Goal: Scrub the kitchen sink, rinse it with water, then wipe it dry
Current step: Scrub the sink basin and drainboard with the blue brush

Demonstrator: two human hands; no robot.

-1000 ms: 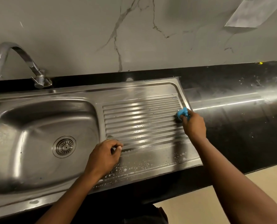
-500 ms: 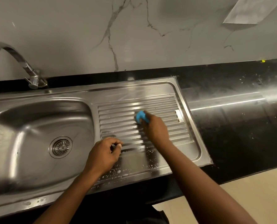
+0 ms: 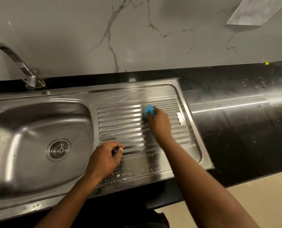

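Status: scrub phase, no rinse yet.

R hand (image 3: 160, 124) grips the blue scrubber (image 3: 149, 110), fingers wrapped round it, pressing it on the drainboard (image 3: 120, 122) ribs, far-centre. L hand (image 3: 104, 159) rests at the near-left end of the ribs, fingers curled in. Can't tell if it holds anything.

Done, by the look of it:
- Suds (image 3: 128, 175) lie on the near flat strip and there's a wet sheen over the ribs, so the drainboard is partly scrubbed.
- Basin (image 3: 30, 129) is streaky with no foam seen. Can't tell if it's been scrubbed.

Left to do:
- Rest of the scrub, then rinse, then wipe dry.
- Tap (image 3: 13, 58) shows no water running, and no cloth is in view.
- My est.: early, approx. first third.

Room and edges:
- Raised sink (image 3: 71, 94) rim bounds the ribs on the right, with open black counter (image 3: 235, 129) beyond it, so there's plenty of run-off for strokes.
- Wall (image 3: 170, 46) is close behind the far rim, with only a narrow strip between.
- Leftward strokes meet the drop into the basin.
- L hand sits near the R arm's path, so near-left ribs look blocked till it shifts.
- Tap is well apart from both hands.
- Near rim is close to the counter's front edge.
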